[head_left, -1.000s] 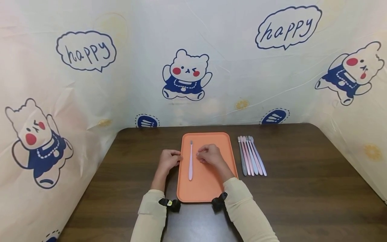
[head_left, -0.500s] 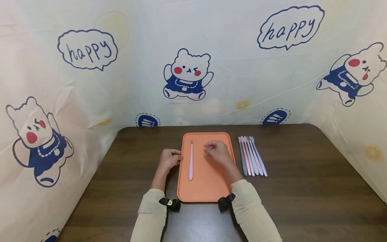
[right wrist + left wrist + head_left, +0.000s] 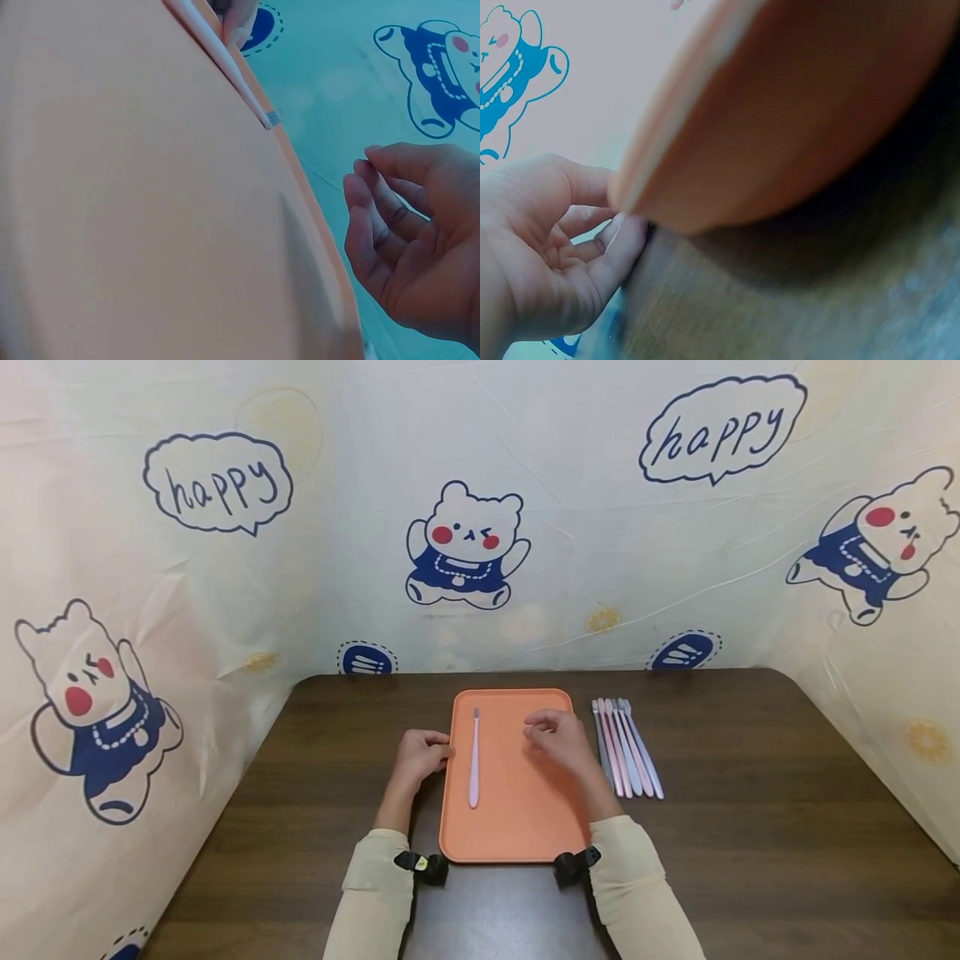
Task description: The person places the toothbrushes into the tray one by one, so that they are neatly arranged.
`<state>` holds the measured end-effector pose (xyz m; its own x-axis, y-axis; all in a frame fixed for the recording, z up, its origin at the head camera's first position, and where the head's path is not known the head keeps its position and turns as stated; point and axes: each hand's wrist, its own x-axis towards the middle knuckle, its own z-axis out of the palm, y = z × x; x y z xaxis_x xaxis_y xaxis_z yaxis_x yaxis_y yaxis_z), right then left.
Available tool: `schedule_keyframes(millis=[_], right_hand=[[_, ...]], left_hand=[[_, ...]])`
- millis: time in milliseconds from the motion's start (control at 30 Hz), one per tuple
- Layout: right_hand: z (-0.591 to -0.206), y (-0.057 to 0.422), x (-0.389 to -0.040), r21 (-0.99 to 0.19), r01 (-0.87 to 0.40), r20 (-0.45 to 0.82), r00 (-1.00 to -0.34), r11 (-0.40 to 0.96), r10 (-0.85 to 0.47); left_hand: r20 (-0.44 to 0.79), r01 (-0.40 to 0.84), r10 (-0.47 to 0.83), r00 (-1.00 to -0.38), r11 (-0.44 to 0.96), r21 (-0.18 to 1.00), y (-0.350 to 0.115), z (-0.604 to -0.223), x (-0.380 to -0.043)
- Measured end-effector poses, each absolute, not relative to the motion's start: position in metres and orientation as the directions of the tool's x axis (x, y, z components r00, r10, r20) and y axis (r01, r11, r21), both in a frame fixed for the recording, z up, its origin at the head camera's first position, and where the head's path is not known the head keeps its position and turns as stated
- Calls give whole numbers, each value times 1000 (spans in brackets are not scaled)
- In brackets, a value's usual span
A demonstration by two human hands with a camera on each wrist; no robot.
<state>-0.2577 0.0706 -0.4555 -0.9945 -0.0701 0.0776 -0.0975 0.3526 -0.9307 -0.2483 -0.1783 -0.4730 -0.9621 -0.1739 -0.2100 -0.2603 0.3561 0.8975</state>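
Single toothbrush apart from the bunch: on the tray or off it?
On. In the head view, the single toothbrush lies inside the rim of the orange tray, toward the left hand.

Beneath the fingers [image 3: 361, 240], a dark brown wood-grain table [image 3: 750, 760] is spreading; beyond and beside them, a pale, creased sheet [image 3: 592, 552] is hanging, showing blue-clothed bears [image 3: 457, 575] and cloud-shaped "happy" bubbles [image 3: 217, 485]. A soft sheen [image 3: 498, 910] is glowing this side of them.

Toothbrush [image 3: 474, 768] on tray [image 3: 510, 831] (left side); other toothbrushes [image 3: 632, 764] right of it, on table [image 3: 750, 793].
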Motion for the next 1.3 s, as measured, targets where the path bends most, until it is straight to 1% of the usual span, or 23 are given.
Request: schedule_keyframes(millis=[200,500,700,833,1100,1300], right_hand=[[-452,78,-252,-900,-129,105,-991,416,-80],[-446,89,-245,-881,-99,75,-995,462,-70],[-446,96,-242,-883,-87,58,-995,462,-75],[-447,101,-241,-882,-87,57,-995,464,-78],[-445,116,-240,-871,-120,96,-993,477,-75],[-443,128,-240,-867,-81,64,-997,492,-52]], left_hand=[[-204,-248,-161,-966,344,906,-179,-474,-247],[-194,-242,-168,-966,346,906,-179,-471,-246],[-183,-223,-151,-971,325,919,-179,-472,-248],[-196,-236,-152,-969,319,918,-178,-473,-248],[-201,-240,-151,-968,322,916,-176,-473,-248],[-207,-246,-150,-967,325,913,-178,-472,-248]])
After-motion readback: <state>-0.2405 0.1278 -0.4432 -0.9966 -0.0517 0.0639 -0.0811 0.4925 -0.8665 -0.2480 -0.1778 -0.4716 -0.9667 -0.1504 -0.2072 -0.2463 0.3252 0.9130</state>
